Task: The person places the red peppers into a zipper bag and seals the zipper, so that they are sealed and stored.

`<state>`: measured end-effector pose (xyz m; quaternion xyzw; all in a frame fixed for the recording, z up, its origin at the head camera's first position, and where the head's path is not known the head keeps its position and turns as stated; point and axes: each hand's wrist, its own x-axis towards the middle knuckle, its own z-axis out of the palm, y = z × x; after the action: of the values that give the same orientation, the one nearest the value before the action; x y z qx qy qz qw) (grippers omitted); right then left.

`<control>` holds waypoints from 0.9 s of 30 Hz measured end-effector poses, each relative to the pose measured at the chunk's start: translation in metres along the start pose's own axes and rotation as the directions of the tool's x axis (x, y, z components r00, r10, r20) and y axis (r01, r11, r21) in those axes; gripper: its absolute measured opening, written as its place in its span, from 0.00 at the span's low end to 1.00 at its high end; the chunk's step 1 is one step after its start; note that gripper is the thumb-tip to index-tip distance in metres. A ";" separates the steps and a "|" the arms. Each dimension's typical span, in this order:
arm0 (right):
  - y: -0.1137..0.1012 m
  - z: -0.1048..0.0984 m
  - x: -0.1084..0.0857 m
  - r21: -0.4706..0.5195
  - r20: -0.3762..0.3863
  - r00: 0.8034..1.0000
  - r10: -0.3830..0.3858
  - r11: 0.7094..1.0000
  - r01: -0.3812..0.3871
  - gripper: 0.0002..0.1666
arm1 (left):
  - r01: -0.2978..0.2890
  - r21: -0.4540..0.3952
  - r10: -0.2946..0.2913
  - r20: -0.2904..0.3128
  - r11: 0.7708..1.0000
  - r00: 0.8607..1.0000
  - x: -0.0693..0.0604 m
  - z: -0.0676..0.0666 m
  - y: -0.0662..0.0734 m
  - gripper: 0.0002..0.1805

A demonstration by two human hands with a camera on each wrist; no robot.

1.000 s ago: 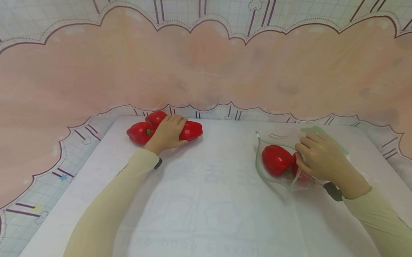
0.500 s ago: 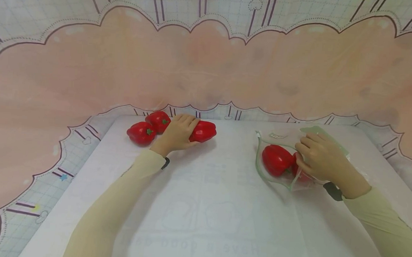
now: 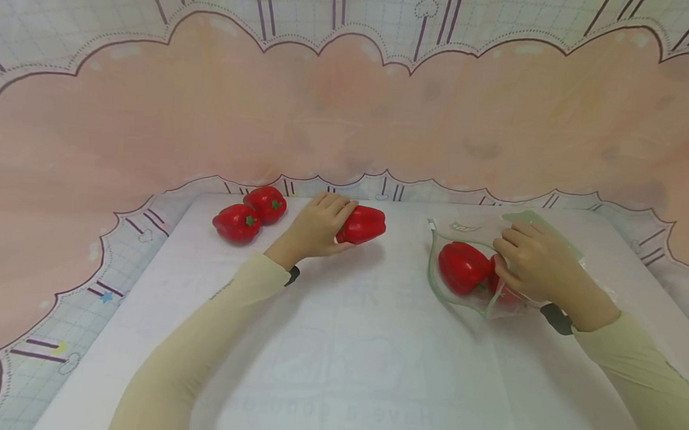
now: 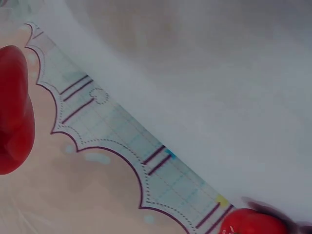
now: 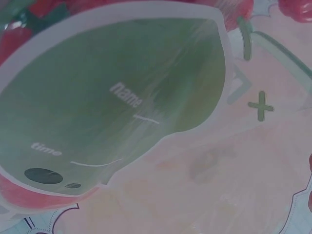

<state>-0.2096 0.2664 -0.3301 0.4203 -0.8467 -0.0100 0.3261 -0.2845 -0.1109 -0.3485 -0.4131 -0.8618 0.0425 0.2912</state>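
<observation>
In the head view, my left hand [image 3: 315,225] grips a red bell pepper [image 3: 365,225] on its left side, its blunt end pointing right and a shadow on the table below it. On the right, my right hand [image 3: 535,262] pinches the side of a clear plastic bag [image 3: 431,271] with a green-edged mouth facing left. Inside the bag lie a red bell pepper [image 3: 464,268] and at least one more, partly hidden by my right fingers. The right wrist view shows the bag's green printed label [image 5: 122,97] close up, with red behind it.
Two more red bell peppers with green stems, a front one [image 3: 237,223] and a back one [image 3: 266,204], sit together at the table's back left. A patterned cloth [image 3: 350,111] hangs behind the white table [image 3: 326,344].
My left hand has moved right with the bell pepper, away from the two at the back left. My right hand and the bag have stayed in place.
</observation>
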 end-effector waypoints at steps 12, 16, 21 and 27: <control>0.000 -0.001 0.001 -0.007 0.026 1.000 0.009 1.000 -0.009 0.08 | -0.090 -0.029 0.089 -0.034 0.995 0.995 0.015 -0.004 0.025 0.38; 0.000 -0.001 0.001 -0.004 0.013 1.000 0.005 1.000 -0.005 0.09 | -0.125 -0.046 0.122 -0.060 0.991 0.991 0.020 -0.003 0.033 0.37; -0.001 -0.001 0.001 -0.008 0.016 1.000 0.009 1.000 -0.009 0.09 | -0.158 -0.054 0.154 -0.078 0.986 0.985 0.026 -0.003 0.044 0.35; -0.001 -0.002 0.001 -0.011 0.025 1.000 0.015 1.000 -0.015 0.09 | -0.187 -0.067 0.181 -0.081 0.980 0.980 0.032 -0.001 0.056 0.34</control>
<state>-0.2086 0.2658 -0.3281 0.4119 -0.8538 -0.0171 0.3180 -0.2616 -0.0507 -0.3503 -0.5029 -0.8094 0.0218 0.3024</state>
